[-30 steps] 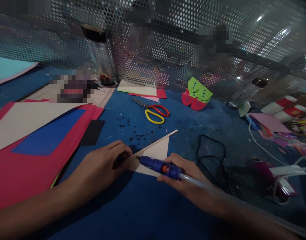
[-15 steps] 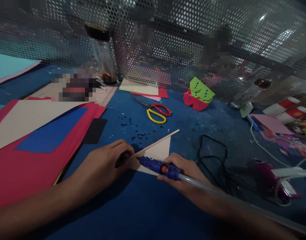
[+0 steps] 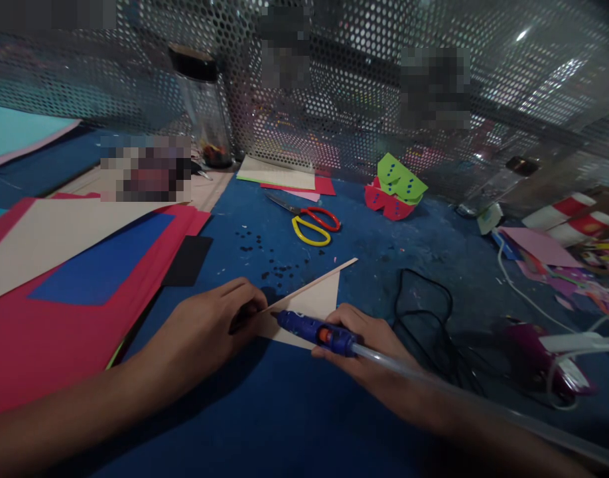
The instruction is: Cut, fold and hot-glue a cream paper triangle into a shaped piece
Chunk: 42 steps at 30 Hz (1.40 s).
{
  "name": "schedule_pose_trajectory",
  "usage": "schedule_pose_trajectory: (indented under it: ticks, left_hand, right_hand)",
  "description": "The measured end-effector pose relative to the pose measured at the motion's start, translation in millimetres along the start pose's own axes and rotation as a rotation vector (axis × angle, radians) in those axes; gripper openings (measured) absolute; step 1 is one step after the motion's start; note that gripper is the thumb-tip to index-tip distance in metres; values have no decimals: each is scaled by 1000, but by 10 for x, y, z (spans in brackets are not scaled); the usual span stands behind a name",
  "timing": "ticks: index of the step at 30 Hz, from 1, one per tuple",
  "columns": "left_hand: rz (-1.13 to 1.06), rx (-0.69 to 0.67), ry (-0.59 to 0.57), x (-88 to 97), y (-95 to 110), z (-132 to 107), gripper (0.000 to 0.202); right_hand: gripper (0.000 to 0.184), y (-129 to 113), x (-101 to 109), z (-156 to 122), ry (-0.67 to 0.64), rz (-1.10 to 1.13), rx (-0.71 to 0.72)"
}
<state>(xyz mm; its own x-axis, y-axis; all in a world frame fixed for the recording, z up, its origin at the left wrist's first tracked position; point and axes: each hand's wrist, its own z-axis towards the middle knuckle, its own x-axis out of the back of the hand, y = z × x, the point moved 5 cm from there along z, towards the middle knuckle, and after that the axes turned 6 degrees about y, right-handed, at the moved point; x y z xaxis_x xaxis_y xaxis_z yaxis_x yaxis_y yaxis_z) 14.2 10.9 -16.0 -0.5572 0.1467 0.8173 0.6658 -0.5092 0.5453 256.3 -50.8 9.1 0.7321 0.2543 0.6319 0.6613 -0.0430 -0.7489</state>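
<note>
My right hand [image 3: 371, 338] is closed around a blue glue gun [image 3: 309, 330], with a long clear glue stick [image 3: 384, 360] running out of its back end. The gun's nozzle points left, at a cream piece of paper [image 3: 317, 302] lying on the blue table. Along that paper's upper edge runs a thin folded strip [image 3: 329, 273], slanting up to the right. My left hand [image 3: 219, 318] pinches the paper's left end, its fingers curled close to the nozzle. Whether the nozzle touches the paper I cannot tell.
Scissors [image 3: 312, 226] with red and yellow handles lie beyond the paper, near scattered black bits [image 3: 279, 269]. Coloured sheets [image 3: 135, 332] are stacked at left. A black cord [image 3: 451, 312] coils at right. Behind stand folded green and red paper shapes [image 3: 397, 187] and a jar [image 3: 205, 113].
Almost nothing differs. The back of the glue gun has shifted very slightly; both hands and the paper hold their places.
</note>
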Motion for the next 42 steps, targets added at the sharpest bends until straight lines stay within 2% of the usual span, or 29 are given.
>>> schedule_pose_trajectory:
  ticks: [15,37,42]
  left_hand:
    - [-3,14,-2,12,17,12,12]
    - [-9,4,-1,9,4,9,11]
    - [-14,-4,9,1,5,10,13]
  right_hand:
    - [28,3,-14,1,1,-45,26]
    - [24,7,-38,10,-32,-99,-10]
    - [28,0,-45,7,-26,-103,-16]
